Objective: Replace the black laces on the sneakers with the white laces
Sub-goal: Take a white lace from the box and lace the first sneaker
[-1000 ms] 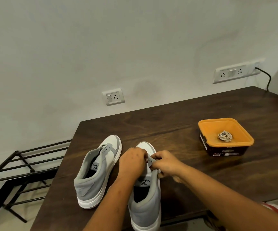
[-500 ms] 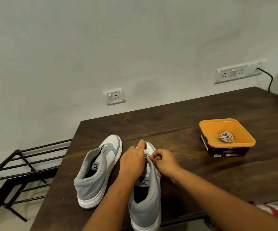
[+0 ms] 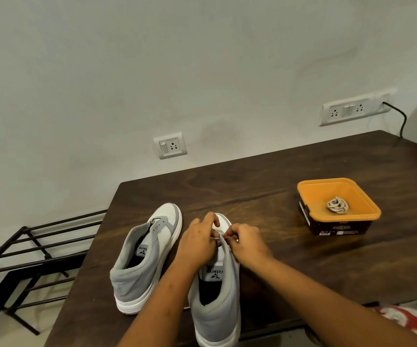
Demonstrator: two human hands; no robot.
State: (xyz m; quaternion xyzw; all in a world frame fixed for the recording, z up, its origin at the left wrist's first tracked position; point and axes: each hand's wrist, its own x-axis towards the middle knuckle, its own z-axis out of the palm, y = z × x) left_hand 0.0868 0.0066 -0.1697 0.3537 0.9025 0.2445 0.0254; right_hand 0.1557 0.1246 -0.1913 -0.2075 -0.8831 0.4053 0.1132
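Since a second ago our left hand (image 3: 198, 240) has slid forward toward the toe of the near sneaker (image 3: 217, 291), and our right hand (image 3: 246, 242) has drawn in closer to it, so the two now nearly meet over the lowest eyelets. We judge this to be the start of threading: a short white lace (image 3: 215, 238) shows between the hands, and no black lace is visible on either shoe. The left fingers (image 3: 211, 220) are curled down on the toe and tongue, steadying the shoe; whether they also pinch the lace we cannot tell. The right fingers (image 3: 228, 235) are pinched shut on the lace end, right at the eyelet row. Next we would need to feed that tip through an eyelet and pull it even. The far sneaker (image 3: 147, 256) stands unlaced near the left edge of the surface (image 3: 265, 196). A spare bundle of laces (image 3: 337, 205) lies in the orange tub (image 3: 367, 216) toward the right edge, well apart from both hands.
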